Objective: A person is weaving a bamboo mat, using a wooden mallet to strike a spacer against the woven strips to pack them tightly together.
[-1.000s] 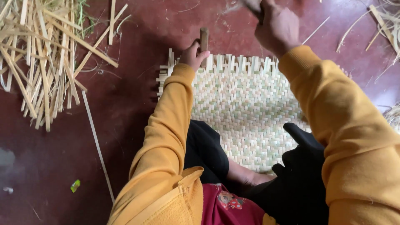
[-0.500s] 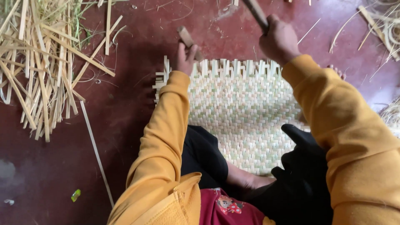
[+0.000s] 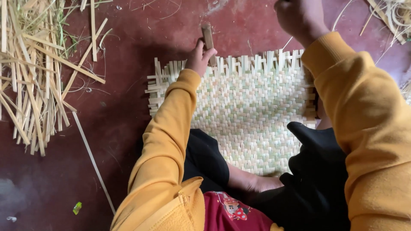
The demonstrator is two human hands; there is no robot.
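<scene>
Gripping a wooden block (image 3: 208,37) at the woven mat (image 3: 252,107) — left hand (image 3: 200,57) fingers; right hand (image 3: 299,17) fisted.

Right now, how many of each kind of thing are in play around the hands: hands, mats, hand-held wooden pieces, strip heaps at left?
Hands: 2, left hand and right hand
Woven mat: 1
Wooden piece in the left hand: 1
Heap of loose strips on the floor at left: 1
Total: 5

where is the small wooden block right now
In the head view, the small brown wooden block stands upright in the left hand, at the far edge of the pale woven bamboo mat, on its left side.
</scene>
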